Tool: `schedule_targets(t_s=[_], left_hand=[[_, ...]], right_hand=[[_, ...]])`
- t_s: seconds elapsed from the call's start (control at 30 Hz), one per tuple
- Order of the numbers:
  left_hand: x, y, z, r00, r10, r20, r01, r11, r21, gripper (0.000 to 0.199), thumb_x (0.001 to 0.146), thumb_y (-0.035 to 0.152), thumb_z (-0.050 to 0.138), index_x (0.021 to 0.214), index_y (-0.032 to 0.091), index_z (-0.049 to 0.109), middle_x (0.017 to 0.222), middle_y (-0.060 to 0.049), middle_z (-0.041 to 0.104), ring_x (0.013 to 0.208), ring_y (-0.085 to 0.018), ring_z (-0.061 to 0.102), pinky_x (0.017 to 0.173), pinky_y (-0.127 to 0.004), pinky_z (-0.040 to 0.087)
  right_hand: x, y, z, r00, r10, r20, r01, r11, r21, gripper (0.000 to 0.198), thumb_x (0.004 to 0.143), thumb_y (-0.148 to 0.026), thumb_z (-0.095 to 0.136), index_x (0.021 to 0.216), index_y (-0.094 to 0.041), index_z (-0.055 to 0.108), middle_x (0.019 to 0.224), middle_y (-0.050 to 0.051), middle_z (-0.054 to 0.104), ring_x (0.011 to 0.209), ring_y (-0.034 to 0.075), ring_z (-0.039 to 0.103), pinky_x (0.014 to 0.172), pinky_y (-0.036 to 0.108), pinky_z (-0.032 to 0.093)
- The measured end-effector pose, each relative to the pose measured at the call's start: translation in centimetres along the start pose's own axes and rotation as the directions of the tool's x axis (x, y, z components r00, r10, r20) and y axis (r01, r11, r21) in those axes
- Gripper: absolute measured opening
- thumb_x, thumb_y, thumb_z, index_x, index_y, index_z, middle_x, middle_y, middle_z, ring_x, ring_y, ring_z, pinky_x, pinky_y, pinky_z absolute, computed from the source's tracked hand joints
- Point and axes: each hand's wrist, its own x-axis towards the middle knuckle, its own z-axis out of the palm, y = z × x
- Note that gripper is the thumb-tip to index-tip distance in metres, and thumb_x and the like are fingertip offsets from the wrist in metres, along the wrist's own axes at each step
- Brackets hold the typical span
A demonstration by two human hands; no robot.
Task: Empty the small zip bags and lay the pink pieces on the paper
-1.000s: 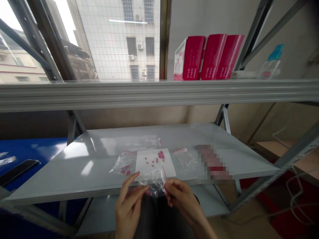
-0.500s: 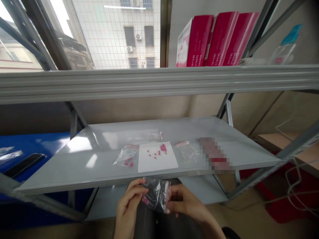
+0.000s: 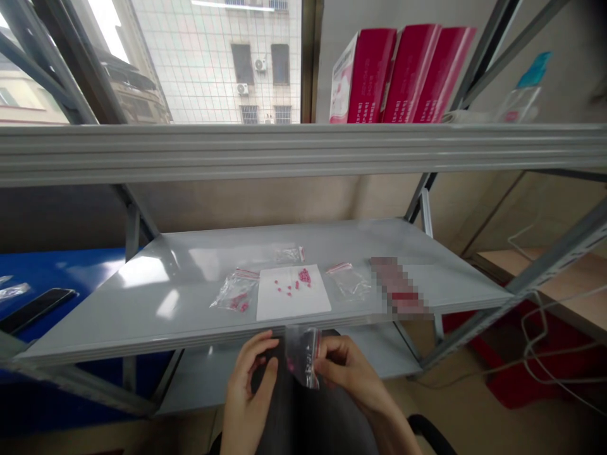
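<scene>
A small clear zip bag (image 3: pixel 301 355) hangs over my lap, a few pink beads showing faintly inside it. My right hand (image 3: pixel 344 363) pinches it at the red-striped zip edge. Just left of the bag, my left hand (image 3: pixel 256 373) is apart from it, thumb and fingers spaced with nothing between them. On the shelf ahead lies a white sheet of paper (image 3: pixel 284 308) with a cluster of pink beads (image 3: pixel 304 276) and several loose ones. Left of the paper is another zip bag (image 3: pixel 236 292) with pink beads in it.
A flat clear bag (image 3: pixel 349 281) lies right of the paper, and a smaller one (image 3: pixel 289 254) behind it. Farther right is a blurred-out pinkish item (image 3: pixel 398 287). The grey shelf edge (image 3: pixel 190 346) runs before my hands; an upper shelf beam (image 3: pixel 284 151) crosses above.
My left hand has let go of the zip bag and drawn slightly away with its fingers apart. The bag now hangs from my right hand alone. The view has shifted slightly.
</scene>
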Motion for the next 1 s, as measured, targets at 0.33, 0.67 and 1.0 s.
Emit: schedule_targets(t_s=[0.33, 0.67, 1.0], left_hand=[[-0.3, 4.2, 1.9, 0.909, -0.153, 0.387, 0.181, 0.983, -0.038, 0.038, 0.091, 0.048, 0.055, 0.068, 0.018, 0.050, 0.063, 0.003, 0.047, 0.059, -0.012, 0.050, 0.055, -0.020, 0.042], [0.1, 3.3, 1.3, 0.940, 0.002, 0.341, -0.068, 0.981, 0.184, 0.030, 0.096, 0.034, 0.046, 0.072, 0.019, 0.055, 0.067, 0.000, 0.055, 0.061, -0.013, 0.050, 0.057, -0.022, 0.037], [0.6, 2.1, 0.4, 0.935, 0.313, 0.166, -0.349, 0.897, 0.273, 0.039, 0.068, 0.034, 0.080, 0.102, 0.022, 0.066, 0.095, -0.006, 0.070, 0.087, -0.024, 0.066, 0.076, -0.029, 0.051]], right_hand=[[0.6, -1.4, 2.2, 0.972, 0.012, 0.236, 0.010, 0.996, -0.088, 0.028, 0.079, -0.034, 0.076, 0.066, -0.015, 0.060, 0.065, 0.001, 0.063, 0.062, 0.013, 0.059, 0.062, 0.024, 0.045], [1.4, -1.4, 3.0, 0.998, -0.022, 0.063, 0.039, 0.959, -0.281, 0.027, 0.079, -0.025, 0.058, 0.054, -0.016, 0.051, 0.050, -0.004, 0.047, 0.048, 0.008, 0.042, 0.049, 0.021, 0.031], [1.0, -1.8, 3.8, 0.948, -0.221, -0.230, -0.008, 0.705, -0.710, 0.020, 0.068, -0.012, 0.054, 0.052, -0.019, 0.043, 0.049, -0.005, 0.041, 0.047, 0.008, 0.036, 0.047, 0.022, 0.023]])
